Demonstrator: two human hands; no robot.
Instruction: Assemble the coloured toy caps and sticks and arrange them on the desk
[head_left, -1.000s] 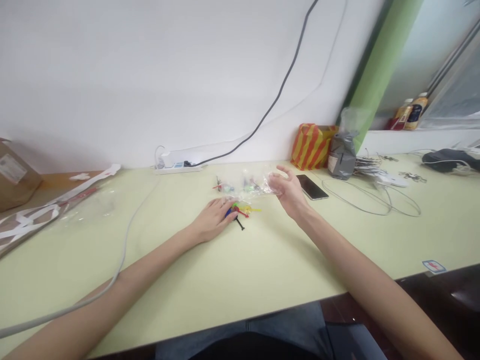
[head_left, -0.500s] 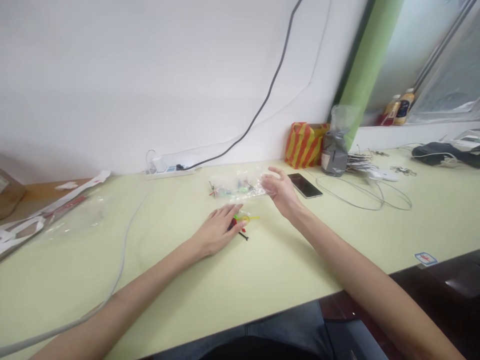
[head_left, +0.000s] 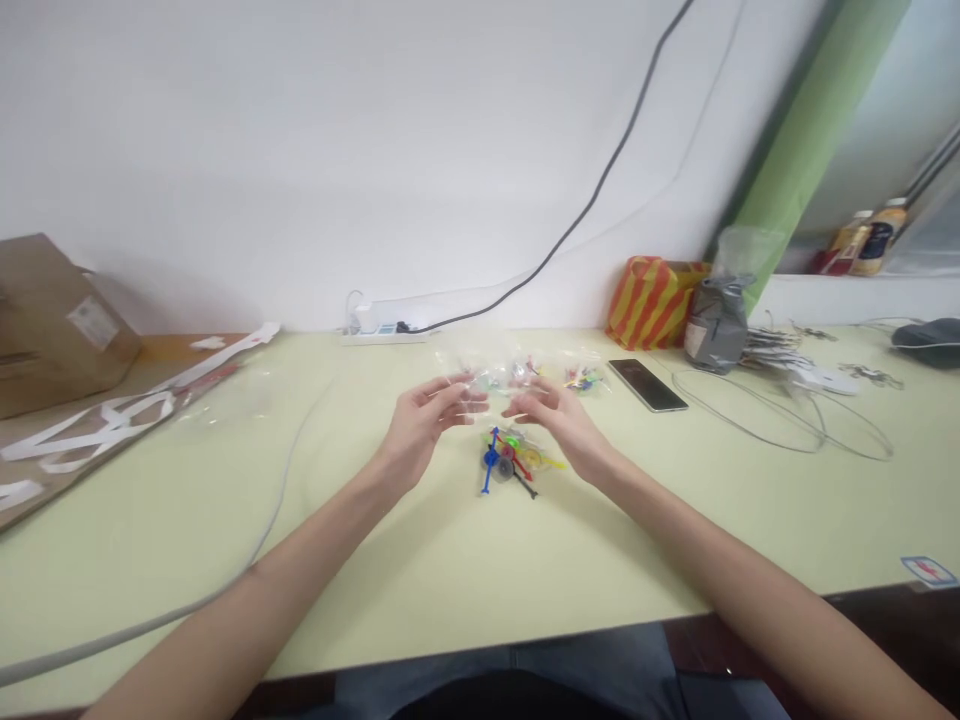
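Both hands are raised just above the pale green table [head_left: 450,560], and between them they hold a clear plastic bag [head_left: 491,385] with small coloured pieces inside. The left hand [head_left: 420,430] pinches the bag's left end between thumb and fingertips, and the right hand [head_left: 559,425] pinches its right end the same way, the other fingers loosely curled. The bag hangs directly above a small heap of coloured plastic pieces [head_left: 510,462], blue, red, green, yellow and black, which lies on the table just in front of the hands. Behind the bag, toward the wall, more small clear bags of coloured bits [head_left: 577,378] lie on the table. To the right of these lies a dark phone [head_left: 646,385], face up. Farther right of the phone stand an orange and yellow striped bag [head_left: 652,300] and a grey pouch [head_left: 716,325], both against the wall. To the left of the plastic bag, a white power strip [head_left: 382,330] sits by the wall, and a grey cable [head_left: 277,500] runs across the table.
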